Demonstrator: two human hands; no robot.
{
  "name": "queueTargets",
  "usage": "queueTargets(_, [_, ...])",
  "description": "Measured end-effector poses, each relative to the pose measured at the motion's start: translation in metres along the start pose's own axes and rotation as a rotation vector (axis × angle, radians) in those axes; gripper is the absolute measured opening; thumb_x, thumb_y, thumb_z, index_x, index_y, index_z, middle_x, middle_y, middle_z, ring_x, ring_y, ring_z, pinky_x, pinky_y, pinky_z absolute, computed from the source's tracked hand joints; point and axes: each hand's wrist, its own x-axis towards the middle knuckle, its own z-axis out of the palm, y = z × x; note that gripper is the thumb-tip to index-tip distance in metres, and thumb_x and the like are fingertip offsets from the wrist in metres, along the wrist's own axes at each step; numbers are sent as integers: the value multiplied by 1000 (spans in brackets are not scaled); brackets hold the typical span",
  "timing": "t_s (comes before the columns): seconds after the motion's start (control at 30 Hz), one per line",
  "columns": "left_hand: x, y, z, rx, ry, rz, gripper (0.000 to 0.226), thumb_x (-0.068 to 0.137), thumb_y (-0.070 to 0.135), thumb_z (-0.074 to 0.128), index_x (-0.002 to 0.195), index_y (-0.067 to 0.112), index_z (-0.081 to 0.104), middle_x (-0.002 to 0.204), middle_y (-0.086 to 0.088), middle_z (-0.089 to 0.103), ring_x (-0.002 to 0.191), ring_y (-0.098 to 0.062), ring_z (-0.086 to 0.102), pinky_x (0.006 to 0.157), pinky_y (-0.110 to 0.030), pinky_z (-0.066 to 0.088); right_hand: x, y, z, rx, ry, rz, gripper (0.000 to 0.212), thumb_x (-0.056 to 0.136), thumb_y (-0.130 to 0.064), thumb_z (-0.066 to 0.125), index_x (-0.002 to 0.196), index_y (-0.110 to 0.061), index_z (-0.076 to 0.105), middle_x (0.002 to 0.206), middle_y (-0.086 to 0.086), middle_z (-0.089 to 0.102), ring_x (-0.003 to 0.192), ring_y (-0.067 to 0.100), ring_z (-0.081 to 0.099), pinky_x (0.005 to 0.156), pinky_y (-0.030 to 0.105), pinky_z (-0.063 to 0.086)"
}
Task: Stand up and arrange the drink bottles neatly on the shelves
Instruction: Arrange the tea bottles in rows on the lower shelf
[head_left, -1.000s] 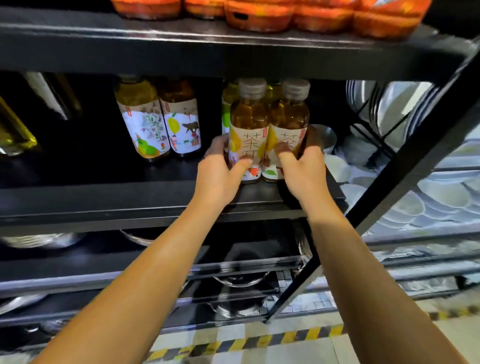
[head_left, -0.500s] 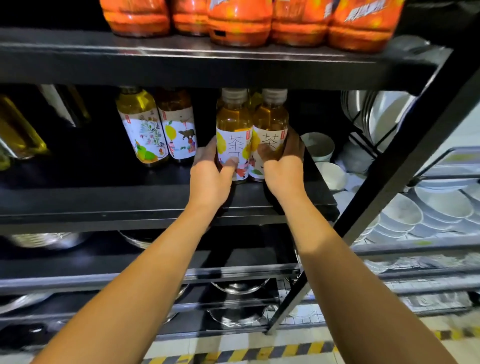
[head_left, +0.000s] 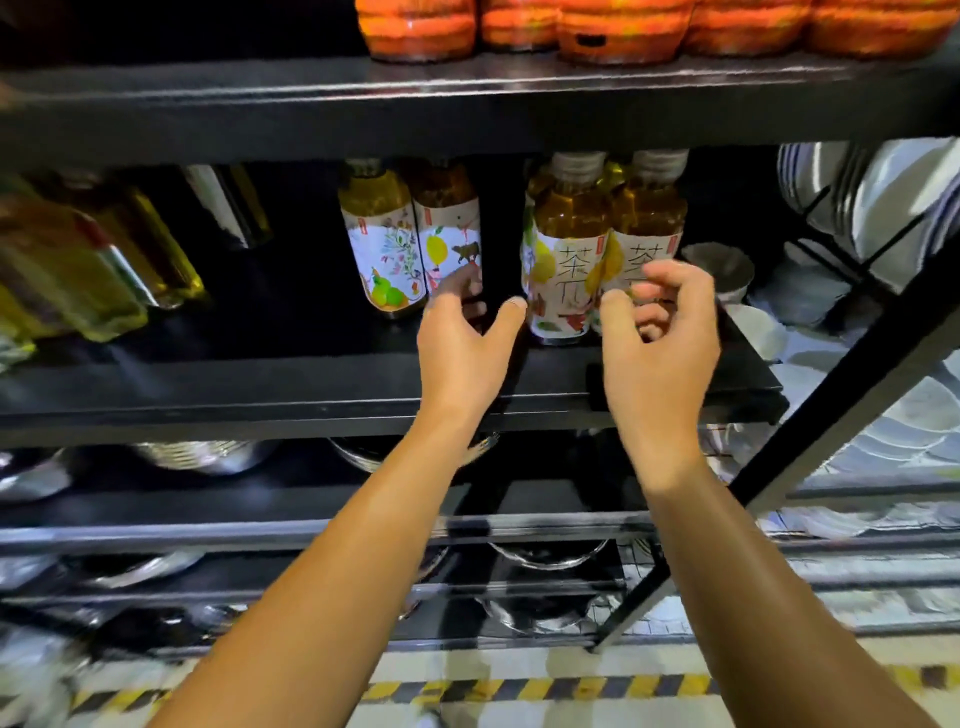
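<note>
Two amber tea bottles (head_left: 566, 249) with white printed labels stand upright side by side on the black middle shelf (head_left: 311, 384). More bottles stand behind them, mostly hidden. Left of them stands another pair, a yellow-green bottle (head_left: 382, 244) and an amber bottle (head_left: 451, 228). My left hand (head_left: 467, 343) hovers in the gap between the two pairs, fingers spread and holding nothing. My right hand (head_left: 660, 332) is in front of the right tea bottle, fingers loosely curled and off the label.
Several orange bottles (head_left: 618, 26) line the top shelf. Yellow oil bottles (head_left: 93, 260) stand tilted at the far left of the middle shelf. White bowls and plates (head_left: 872, 197) fill a rack on the right. Metal bowls (head_left: 208, 454) sit on the lower shelves. A black diagonal brace (head_left: 852, 374) crosses right.
Both hands have let go of the two tea bottles and drawn back slightly. The left hand moved left into the gap. The bottles stay standing on the shelf.
</note>
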Motion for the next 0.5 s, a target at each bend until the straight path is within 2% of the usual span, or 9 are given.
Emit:
queueTargets(0.07, [6, -9, -31, 27, 109, 34, 50, 84, 38, 71, 127, 21, 54, 116, 5, 58, 105, -8, 58, 89, -23, 50, -17, -12, 23, 5, -165, -56, 26, 85, -26, 64, 109, -19, 55, 96, 2, 57, 74, 12, 52, 69, 25, 48])
queueTargets(0.13, [23, -20, -58, 33, 208, 46, 53, 80, 39, 74, 126, 19, 54, 120, 2, 55, 104, -7, 58, 89, -26, 53, -23, -20, 53, -98, -290, -61, 31, 84, -36, 64, 106, -17, 52, 94, 0, 54, 78, 13, 52, 69, 26, 46])
queueTargets(0.2, [44, -31, -76, 61, 251, 53, 61, 80, 30, 77, 132, 15, 49, 129, -3, 48, 108, -9, 54, 91, -13, 45, -18, -27, 80, -244, -360, 13, 35, 85, -41, 67, 93, -9, 54, 86, -2, 51, 75, 12, 50, 68, 28, 41])
queueTargets(0.27, [67, -42, -84, 97, 230, 66, 72, 80, 25, 80, 140, 11, 42, 138, -9, 42, 120, -18, 49, 96, -15, 39, -9, -34, 101, -316, -455, 179, 40, 89, -45, 65, 78, -7, 55, 75, -1, 52, 72, 17, 52, 67, 31, 39])
queueTargets(0.3, [77, -45, -86, 114, 198, 61, 78, 79, 26, 80, 143, 9, 39, 142, -12, 41, 126, -22, 47, 102, -21, 37, -1, -33, 112, -335, -494, 262, 41, 91, -47, 62, 89, -6, 62, 85, 3, 59, 86, 23, 58, 75, 31, 42])
queueTargets(0.33, [88, -51, -86, 128, 160, 43, 83, 77, 27, 81, 145, 7, 36, 144, -13, 41, 130, -24, 45, 107, -27, 36, 7, -31, 122, -328, -490, 299, 46, 92, -45, 62, 116, -6, 61, 110, 6, 61, 110, 25, 56, 90, 31, 41])
queueTargets(0.37, [96, -54, -86, 147, 104, 19, 87, 76, 28, 82, 146, 6, 35, 145, -12, 44, 132, -24, 44, 110, -30, 35, 15, -28, 130, -290, -450, 278, 61, 91, -41, 65, 141, -11, 46, 136, 4, 53, 129, 23, 47, 103, 29, 36])
queueTargets(0.4, [103, -56, -87, 147, 43, 8, 88, 74, 27, 84, 145, 6, 37, 143, -10, 48, 131, -22, 47, 110, -31, 36, 22, -26, 138, -236, -426, 234, 77, 89, -36, 68, 152, -16, 30, 151, 2, 41, 139, 22, 38, 110, 29, 32])
queueTargets(0.5, [114, -64, -87, 86, -83, 12, 75, 69, 25, 85, 132, 9, 48, 123, -3, 64, 112, -19, 62, 102, -40, 48, 32, -20, 151, -253, -430, 208, 91, 87, -36, 69, 157, -27, 12, 160, -1, 27, 143, 24, 33, 115, 37, 30])
